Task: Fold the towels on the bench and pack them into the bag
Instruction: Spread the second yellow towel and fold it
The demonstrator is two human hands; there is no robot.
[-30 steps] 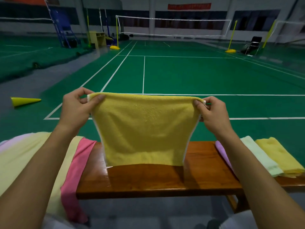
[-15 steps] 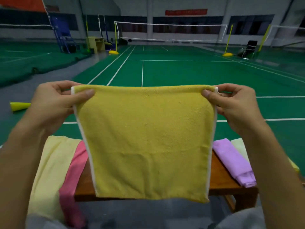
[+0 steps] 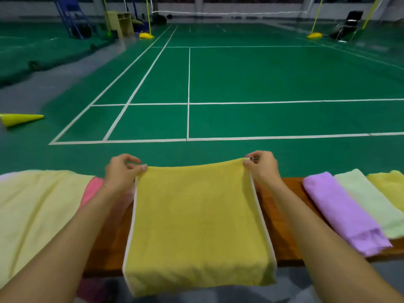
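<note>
Lowered onto the wooden bench (image 3: 282,217), the terry yellow towel (image 3: 196,226) stays pinched by left hand (image 3: 122,171) and right hand (image 3: 262,167).

Two bare forearms and hands, no sleeves showing at the wrists.

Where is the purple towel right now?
In the head view, the folded purple towel lies on the bench, right of the right hand, beside a pale green towel.

A towel (image 3: 196,219) lies across the bench (image 3: 282,215), its near edge hanging over the front. Unfolded towels (image 3: 37,211) lie left; three folded towels (image 3: 341,213) lie side by side right.
</note>
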